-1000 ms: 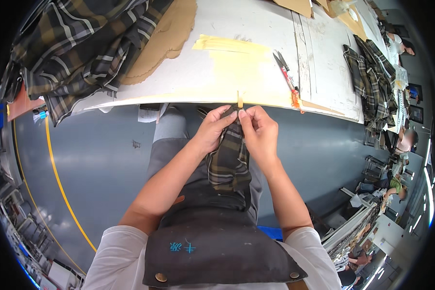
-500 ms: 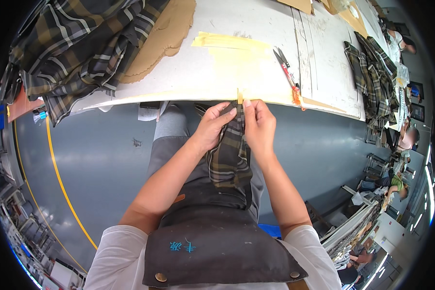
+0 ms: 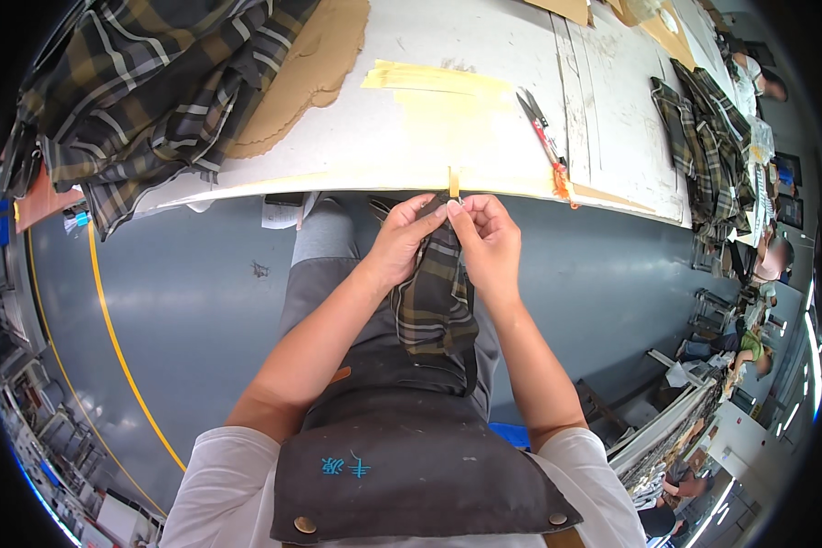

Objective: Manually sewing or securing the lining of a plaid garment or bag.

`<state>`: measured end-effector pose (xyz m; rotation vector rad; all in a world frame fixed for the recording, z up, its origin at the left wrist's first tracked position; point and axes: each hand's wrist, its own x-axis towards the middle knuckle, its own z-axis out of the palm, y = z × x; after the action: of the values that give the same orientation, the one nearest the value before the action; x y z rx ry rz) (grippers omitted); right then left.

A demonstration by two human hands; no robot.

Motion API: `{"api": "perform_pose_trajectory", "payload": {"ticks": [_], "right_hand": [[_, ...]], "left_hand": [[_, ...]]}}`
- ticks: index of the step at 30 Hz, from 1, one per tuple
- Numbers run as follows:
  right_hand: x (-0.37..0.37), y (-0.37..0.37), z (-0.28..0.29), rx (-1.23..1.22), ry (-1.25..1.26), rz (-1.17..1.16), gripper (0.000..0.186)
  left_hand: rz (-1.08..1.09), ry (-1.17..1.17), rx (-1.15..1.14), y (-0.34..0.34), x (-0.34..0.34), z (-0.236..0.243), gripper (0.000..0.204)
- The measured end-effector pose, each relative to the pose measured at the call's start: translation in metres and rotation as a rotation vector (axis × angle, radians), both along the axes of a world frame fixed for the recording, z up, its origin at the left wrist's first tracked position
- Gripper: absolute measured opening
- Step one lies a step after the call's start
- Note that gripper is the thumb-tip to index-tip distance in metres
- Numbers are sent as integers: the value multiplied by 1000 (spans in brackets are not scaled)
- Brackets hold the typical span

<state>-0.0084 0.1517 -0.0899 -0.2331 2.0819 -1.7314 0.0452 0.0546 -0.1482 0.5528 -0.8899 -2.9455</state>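
A dark plaid cloth piece [image 3: 434, 301] hangs down over my lap, its top end pinched at the table's front edge. My left hand [image 3: 402, 239] is closed, thumb and fingers gripping the top of this cloth. Close beside it, my right hand [image 3: 490, 245] is closed too, thumb tip almost against the left thumb, pinching the same cloth end. A small yellow tape strip [image 3: 454, 181] sticks up from the table edge just beyond my fingertips. The exact bit of cloth between the fingertips is hidden.
Red-handled scissors [image 3: 546, 137] lie on the white table [image 3: 329, 137], right of a yellow tape patch [image 3: 443, 87]. A plaid cloth heap [image 3: 155, 82] covers brown cardboard [image 3: 324, 64] at left. More plaid pieces [image 3: 703, 137] hang at the right edge. People sit farther right.
My right hand has shifted slightly left and nearer to me, away from the tape strip, its thumb now meeting the left one. The left hand stays almost still.
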Motion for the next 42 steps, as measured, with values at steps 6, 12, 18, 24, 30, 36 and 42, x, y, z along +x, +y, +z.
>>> {"api": "perform_pose_trajectory", "payload": {"ticks": [6,12,18,24,30,36,42], "right_hand": [[-6,-11,2,191,95,-71,15],[-3,-6,-6,107,133,-2,12],[-1,-4,-7,-140,130,-11,8],[-6,3,7,97,19,40,11],[-5,-1,5,66,52,20,13],[-7,0,7,85,-24,30,13],[-5,4,14,-77,-162,18,16]], "left_hand": [[2,-39,17,1,1,4,29],[23,-17,-85,1,0,4,30],[14,12,-14,0,0,-2,28],[9,-8,43,1,2,-6,27],[13,-29,-9,1,0,-1,28],[38,-9,30,1,0,1,22],[-1,46,-7,0,3,-1,24]]}}
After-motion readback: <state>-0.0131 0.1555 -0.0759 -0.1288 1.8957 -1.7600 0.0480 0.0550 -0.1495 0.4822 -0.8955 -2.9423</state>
